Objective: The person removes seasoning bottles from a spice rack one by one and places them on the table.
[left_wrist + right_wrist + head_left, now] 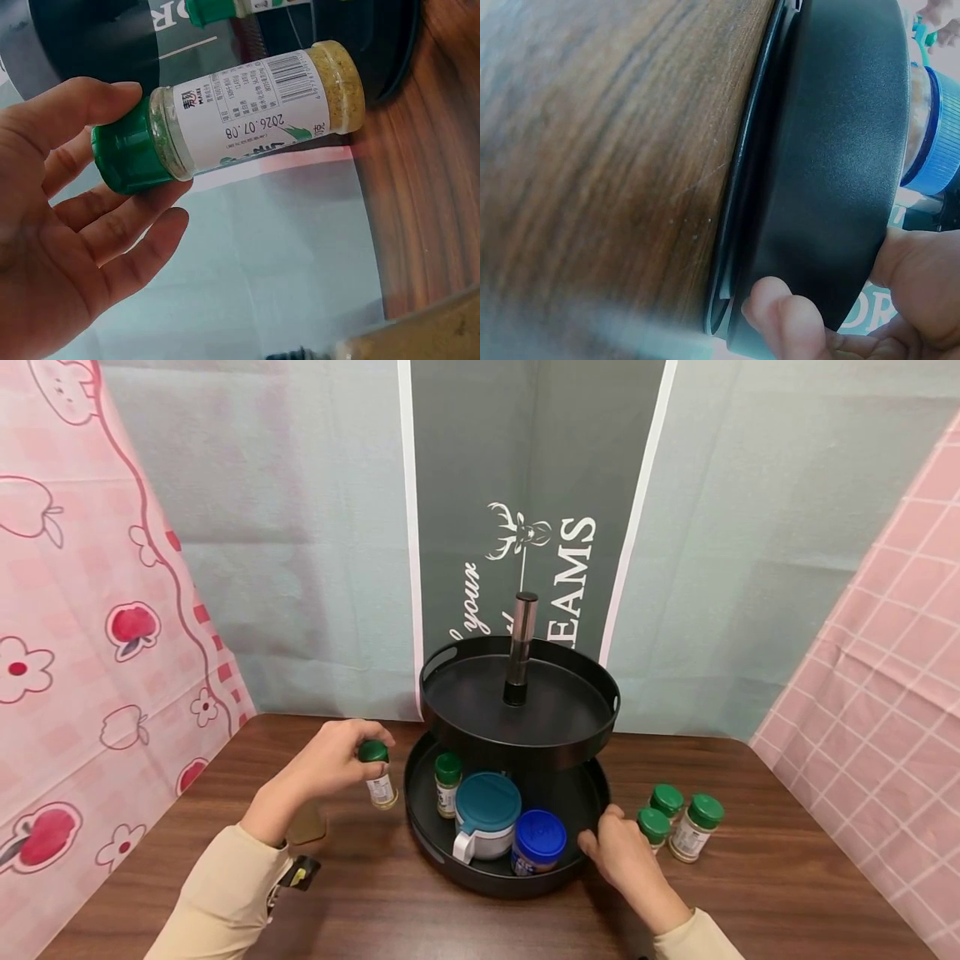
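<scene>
My left hand (330, 760) pinches a spice jar (251, 109) by its green cap, just left of a black two-tier turntable. The jar has a white label and yellowish contents. My right hand (630, 860) grips the right side wall of the turntable's lower tray (832, 150), thumb at the rim and fingers against the outer side. Inside that tray stand another green-capped spice jar (447, 785), a white pot with a teal lid (487, 806) and a blue-lidded jar (538, 842). The upper tray (517, 747), with a central post, holds nothing.
Several green-capped spice jars (693, 835) stand together on the wooden table (780, 893), right of the turntable. A tan container (307, 825) is partly hidden behind my left wrist. Fabric hangs behind the table and along both sides.
</scene>
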{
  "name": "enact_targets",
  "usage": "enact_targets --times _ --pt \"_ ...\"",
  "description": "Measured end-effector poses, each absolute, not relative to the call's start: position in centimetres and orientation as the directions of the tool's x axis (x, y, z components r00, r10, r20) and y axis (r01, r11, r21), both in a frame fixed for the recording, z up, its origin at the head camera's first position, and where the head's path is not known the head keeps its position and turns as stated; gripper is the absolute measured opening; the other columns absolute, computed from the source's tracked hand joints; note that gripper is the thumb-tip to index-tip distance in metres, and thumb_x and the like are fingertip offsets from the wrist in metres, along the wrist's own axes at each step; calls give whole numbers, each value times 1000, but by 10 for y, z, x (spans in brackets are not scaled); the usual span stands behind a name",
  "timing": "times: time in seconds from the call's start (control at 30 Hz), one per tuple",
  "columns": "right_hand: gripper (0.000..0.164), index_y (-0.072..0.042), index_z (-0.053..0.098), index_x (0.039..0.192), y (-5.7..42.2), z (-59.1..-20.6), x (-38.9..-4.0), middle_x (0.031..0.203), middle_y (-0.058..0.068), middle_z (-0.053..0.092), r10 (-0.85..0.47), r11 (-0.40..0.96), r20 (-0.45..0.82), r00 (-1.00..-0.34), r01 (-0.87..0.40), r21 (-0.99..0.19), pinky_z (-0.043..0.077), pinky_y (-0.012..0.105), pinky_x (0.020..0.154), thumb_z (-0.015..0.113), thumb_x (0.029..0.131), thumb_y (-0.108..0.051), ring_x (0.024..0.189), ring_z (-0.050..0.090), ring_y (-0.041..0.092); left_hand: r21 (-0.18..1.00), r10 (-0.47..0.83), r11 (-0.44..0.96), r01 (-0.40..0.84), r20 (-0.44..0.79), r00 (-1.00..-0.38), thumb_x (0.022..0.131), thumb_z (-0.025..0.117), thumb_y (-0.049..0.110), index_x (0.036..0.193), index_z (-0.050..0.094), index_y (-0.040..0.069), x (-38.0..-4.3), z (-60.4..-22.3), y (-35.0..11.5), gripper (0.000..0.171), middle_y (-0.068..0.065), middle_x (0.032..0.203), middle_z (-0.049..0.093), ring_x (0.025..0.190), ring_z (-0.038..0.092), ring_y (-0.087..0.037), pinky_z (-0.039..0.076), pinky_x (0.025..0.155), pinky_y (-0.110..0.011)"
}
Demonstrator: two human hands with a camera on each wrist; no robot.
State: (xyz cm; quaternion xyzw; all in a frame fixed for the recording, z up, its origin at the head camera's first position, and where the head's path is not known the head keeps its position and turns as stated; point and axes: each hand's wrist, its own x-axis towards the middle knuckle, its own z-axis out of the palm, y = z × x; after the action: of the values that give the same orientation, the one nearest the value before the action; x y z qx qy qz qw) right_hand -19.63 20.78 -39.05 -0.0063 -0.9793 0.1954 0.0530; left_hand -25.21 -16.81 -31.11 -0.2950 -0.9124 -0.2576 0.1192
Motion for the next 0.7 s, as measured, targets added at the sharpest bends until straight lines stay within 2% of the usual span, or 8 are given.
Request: enact_targets --times 0.5,0.7 --pt "28 5 40 78 208 -390 -197 61 23 53 36 926 88 -996 0 -378 46 44 49 57 77 -17 57 54 26 422 437 746 515 273 -857 66 69 8 85 64 15 -257 -324 -183 21 2 74 59 63 48 -12 44 53 -30" --pt "27 6 40 79 208 -391 -196 58 17 50 36 924 90 -995 -1 -382 44 41 46 56 77 -16 53 50 23 386 410 783 488 269 -871 66 70 8 85 64 16 -259 -329 -187 22 2 76 60 64 47 -13 43 55 -32"
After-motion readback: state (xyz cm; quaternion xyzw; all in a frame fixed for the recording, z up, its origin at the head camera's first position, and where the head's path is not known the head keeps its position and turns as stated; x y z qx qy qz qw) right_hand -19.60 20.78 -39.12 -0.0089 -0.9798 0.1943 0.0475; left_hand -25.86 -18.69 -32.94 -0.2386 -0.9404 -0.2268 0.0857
